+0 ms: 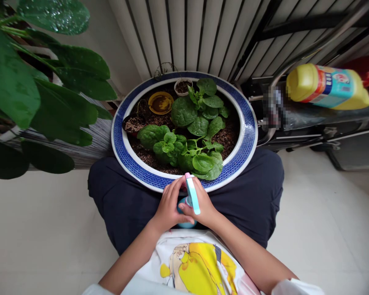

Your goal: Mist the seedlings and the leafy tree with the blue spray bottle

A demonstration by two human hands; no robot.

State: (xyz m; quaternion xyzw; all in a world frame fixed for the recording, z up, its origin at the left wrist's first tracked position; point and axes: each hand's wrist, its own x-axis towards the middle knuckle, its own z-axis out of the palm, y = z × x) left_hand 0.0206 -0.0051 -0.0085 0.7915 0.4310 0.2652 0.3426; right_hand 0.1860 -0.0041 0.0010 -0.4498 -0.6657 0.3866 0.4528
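Note:
A spray bottle (193, 196) with a light blue body, a pale blue top and a pink nozzle stands upright between my hands, its nozzle toward the plants. My left hand (171, 205) wraps around its left side. My right hand (204, 207) closes round the neck and trigger from the right; the trigger itself is mostly hidden. Just beyond the nozzle is the wide blue-and-white rim of a round planter (247, 135). Leafy green plants (199, 110) grow in its dark soil (230, 135), some leaves with water drops on them.
In the planter sit a yellow dish (160, 102), a small white pot (183, 87) and a dark cup (133, 123). Large wet leaves (67, 106) hang at the left. A white radiator (178, 37) stands behind. To the right, a yellow bottle (329, 87) rests on a metal-framed cart (270, 127).

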